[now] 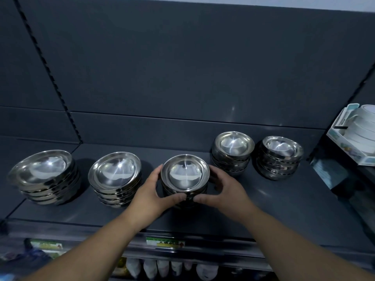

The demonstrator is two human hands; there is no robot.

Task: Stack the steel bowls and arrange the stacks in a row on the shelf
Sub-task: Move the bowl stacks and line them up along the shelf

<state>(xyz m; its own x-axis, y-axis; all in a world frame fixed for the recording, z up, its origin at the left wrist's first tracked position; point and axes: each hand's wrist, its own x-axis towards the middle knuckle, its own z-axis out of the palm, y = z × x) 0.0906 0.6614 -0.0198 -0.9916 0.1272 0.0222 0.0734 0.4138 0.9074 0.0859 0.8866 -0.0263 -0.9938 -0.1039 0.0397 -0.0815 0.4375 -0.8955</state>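
Partly hidden, the middle stack (185, 175) is gripped by curled fingers (157, 173) of left hand (148, 196) and right hand (227, 191).

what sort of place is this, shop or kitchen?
Probably a shop: display shelf with a slotted upright, a price label on its front edge, boxed white dishes beside steel bowl stacks.

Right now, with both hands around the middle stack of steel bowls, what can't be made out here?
Head view:
Bowl count in the middle stack: left hand and right hand cover its sides.
Text on the price label: blurred.
The boxed white dishes: cut off by the right edge.
The packets at the bottom edge: dim, blurred.
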